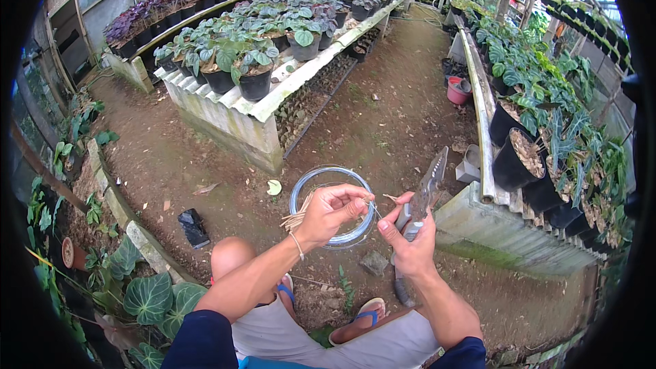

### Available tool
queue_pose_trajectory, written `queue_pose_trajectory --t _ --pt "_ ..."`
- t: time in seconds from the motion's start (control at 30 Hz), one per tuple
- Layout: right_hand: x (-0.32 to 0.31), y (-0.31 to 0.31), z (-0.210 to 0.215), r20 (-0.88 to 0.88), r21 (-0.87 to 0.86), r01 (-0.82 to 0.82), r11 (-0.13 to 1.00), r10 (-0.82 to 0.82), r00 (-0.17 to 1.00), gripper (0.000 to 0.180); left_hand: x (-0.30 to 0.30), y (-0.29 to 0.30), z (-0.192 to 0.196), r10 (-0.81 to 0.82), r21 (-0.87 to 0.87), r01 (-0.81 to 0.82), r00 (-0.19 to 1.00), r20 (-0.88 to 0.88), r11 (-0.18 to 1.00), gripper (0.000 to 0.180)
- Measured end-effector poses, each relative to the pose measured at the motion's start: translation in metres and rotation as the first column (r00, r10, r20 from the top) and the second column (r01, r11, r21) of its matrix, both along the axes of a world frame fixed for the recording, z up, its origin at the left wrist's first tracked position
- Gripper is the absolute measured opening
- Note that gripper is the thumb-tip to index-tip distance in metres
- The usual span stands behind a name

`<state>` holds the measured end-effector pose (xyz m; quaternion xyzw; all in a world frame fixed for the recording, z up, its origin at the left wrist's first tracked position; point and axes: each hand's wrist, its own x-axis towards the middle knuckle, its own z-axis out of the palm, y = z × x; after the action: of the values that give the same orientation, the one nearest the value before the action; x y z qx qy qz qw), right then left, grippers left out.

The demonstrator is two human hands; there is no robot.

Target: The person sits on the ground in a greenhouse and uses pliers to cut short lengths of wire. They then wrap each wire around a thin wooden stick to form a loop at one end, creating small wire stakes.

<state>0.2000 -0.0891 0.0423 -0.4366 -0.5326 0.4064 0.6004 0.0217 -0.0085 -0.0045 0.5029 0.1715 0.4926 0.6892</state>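
Note:
My left hand [335,213] is closed in a pinch, with the end of a thin wire [376,210] at its fingertips. That wire slants down toward my right thumb. My right hand [414,240] is wrapped round heavy shears [428,181] with grey handles, the toothed metal blade pointing up and away. Whether the right fingertips also grip the wire is hard to make out. Below both hands lies a coil of silvery wire [326,170] on the ground, partly hidden by my left hand. Thin tan sticks [294,220] show beside my left wrist, over the coil's left side.
A corrugated-topped bench [225,119] with potted plants [256,75] stands ahead to the left. Another plant bench [512,229] flanks me on the right, with black pots [516,164] at its edge. A stone [374,263] and black plastic [194,227] lie on the soil.

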Motion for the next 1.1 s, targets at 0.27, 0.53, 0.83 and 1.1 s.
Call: queue_pose_trajectory --t 0.27,0.53,0.83,1.1 --pt "0.005 -0.008 0.014 0.048 -0.004 0.028 1.000 -0.028 0.998 0.038 0.004 0.001 0.001 -0.170 -0.217 0.233 0.947 0.273 0.948 0.022" --pt "0.013 -0.012 0.017 0.085 0.074 0.066 0.995 -0.073 0.994 0.041 0.000 -0.005 0.014 -0.192 -0.089 0.215 0.957 0.216 0.972 0.021" --pt "0.010 -0.020 0.016 0.116 0.129 0.060 0.990 -0.075 0.990 0.035 0.004 -0.008 0.015 -0.039 0.085 0.025 0.985 0.166 0.996 0.027" --pt "-0.004 -0.027 0.007 0.103 0.128 0.041 0.991 -0.055 0.993 0.033 0.005 -0.005 0.005 -0.025 -0.030 0.030 0.986 0.165 0.999 0.025"
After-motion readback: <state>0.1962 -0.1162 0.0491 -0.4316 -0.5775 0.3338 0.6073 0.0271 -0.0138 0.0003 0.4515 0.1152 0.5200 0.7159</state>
